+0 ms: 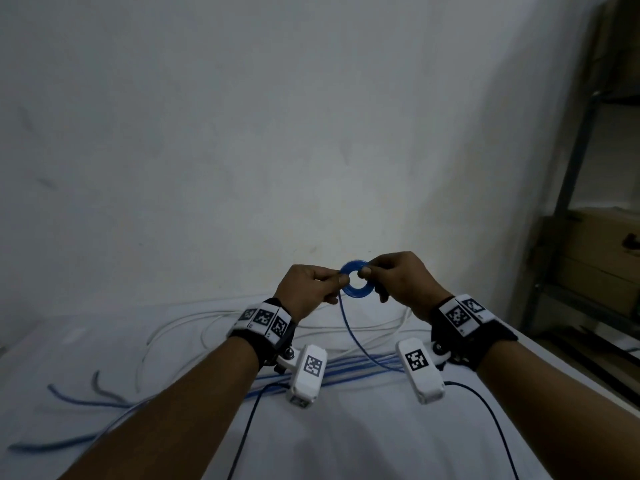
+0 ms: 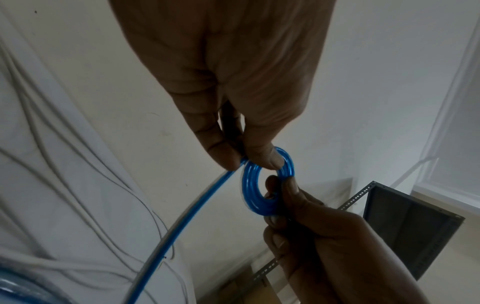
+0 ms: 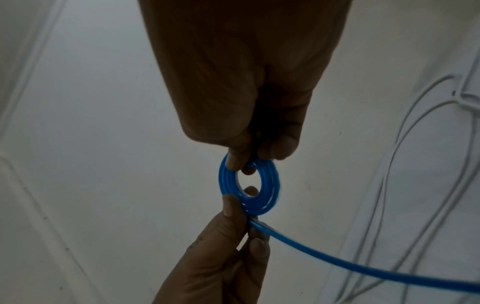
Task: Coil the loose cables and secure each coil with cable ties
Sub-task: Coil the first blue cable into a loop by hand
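A pale wall point(image 1: 242, 133) faces me above the white-covered table point(image 1: 346, 438). My left hand point(image 1: 308, 289) and right hand point(image 1: 401, 278) each pinch the small blue cable coil point(image 1: 356, 292) held above it, its tail trailing down to the loose cables point(image 1: 346, 367).

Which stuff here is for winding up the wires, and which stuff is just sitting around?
For the job: blue coil, pinched by left hand and right hand; loose blue cable; white cables.
Just there: shelf, boxes.
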